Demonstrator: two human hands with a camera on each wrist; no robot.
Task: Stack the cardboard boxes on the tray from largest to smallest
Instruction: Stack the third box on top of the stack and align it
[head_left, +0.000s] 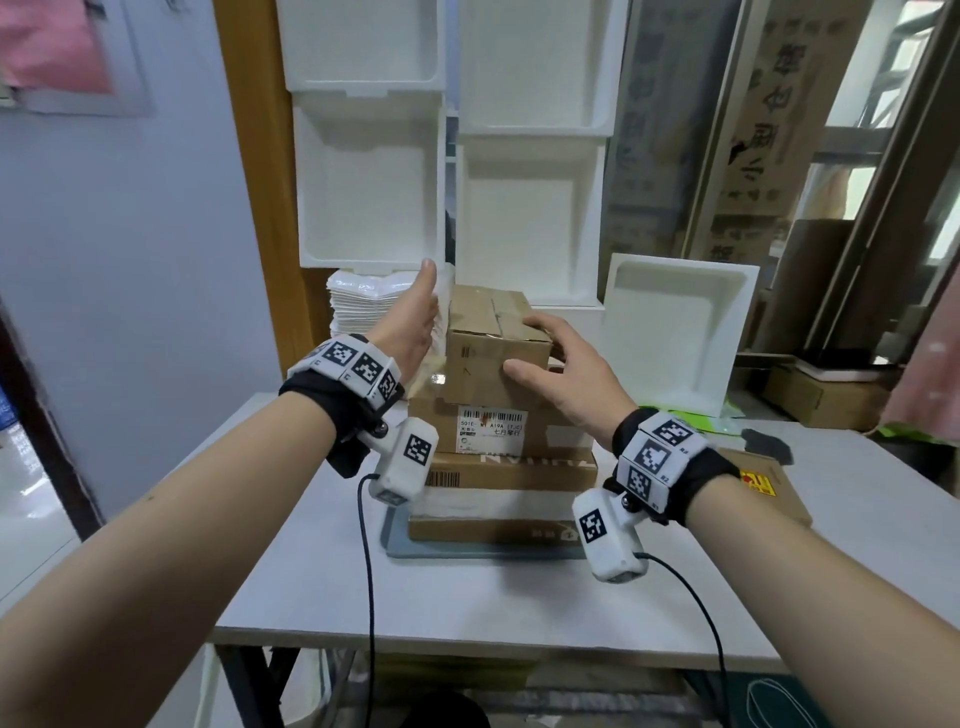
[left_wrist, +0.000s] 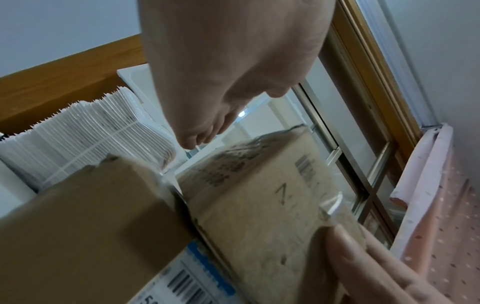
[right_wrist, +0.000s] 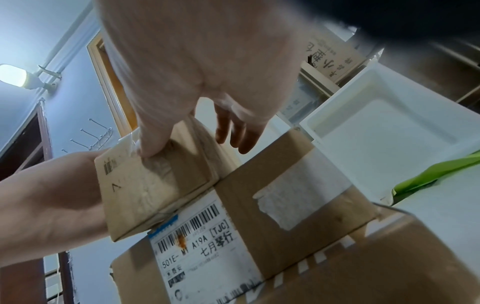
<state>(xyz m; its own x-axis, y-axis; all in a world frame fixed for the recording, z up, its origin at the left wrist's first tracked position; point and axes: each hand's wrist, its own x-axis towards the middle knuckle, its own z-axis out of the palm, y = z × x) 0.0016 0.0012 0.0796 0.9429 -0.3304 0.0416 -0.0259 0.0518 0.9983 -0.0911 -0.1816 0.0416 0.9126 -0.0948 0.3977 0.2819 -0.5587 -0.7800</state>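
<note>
From the head I look forward and down at the top box (head_left: 493, 338) and the labelled box (head_left: 493, 431) beneath it on the table (head_left: 467, 597). My left wrist view peers upward along the left hand (left_wrist: 221, 61), very close to the boxes. The right wrist view does likewise along the right hand (right_wrist: 202, 61), and all three share both boxes.

A packing or storage room: white foam boxes (head_left: 371, 182) stacked against the wall, piled white bags (head_left: 363, 306), flattened cartons (head_left: 769, 130), labelled cardboard boxes (head_left: 436, 426) on the surface (head_left: 467, 597).
</note>
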